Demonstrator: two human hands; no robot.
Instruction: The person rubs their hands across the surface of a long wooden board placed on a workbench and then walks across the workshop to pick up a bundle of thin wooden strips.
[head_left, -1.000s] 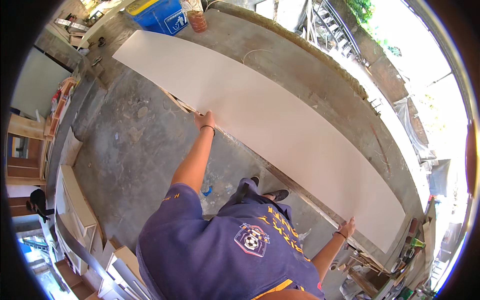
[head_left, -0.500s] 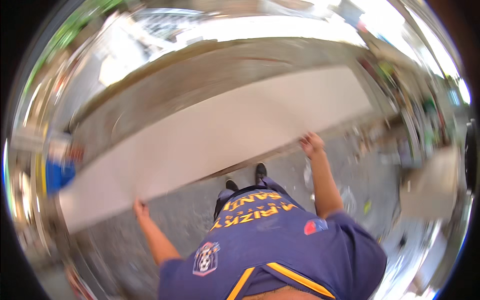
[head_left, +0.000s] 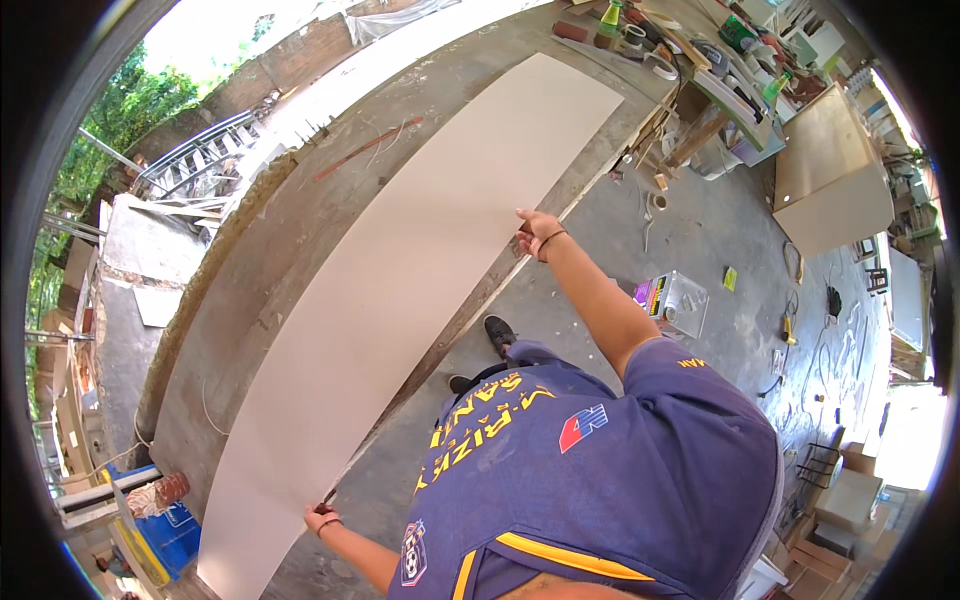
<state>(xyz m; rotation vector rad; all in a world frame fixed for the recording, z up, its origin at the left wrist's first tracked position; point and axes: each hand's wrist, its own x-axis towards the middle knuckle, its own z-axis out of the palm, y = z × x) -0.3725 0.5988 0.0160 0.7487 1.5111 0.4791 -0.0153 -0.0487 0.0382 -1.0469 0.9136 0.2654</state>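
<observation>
A long, pale flat panel stretches diagonally from the lower left to the upper right, over a worn grey-brown work surface. My left hand is closed on its near edge toward the lower-left end. Farther up the same edge, my right hand grips it, thumb over the top and fingers curled at the rim. Parts of the fingers on both hands are hidden by the panel's edge. Whether the panel rests fully on the surface or is slightly raised, I cannot tell.
A thin reddish strip lies beyond the panel. Bottles, tape rolls and tools crowd a bench at the upper right, near a wooden cabinet. A clear tub stands on the floor; a blue container is at lower left.
The view has turned, so the panel now slants more steeply, its right end farther up. Both hands keep their hold on the near edge.
</observation>
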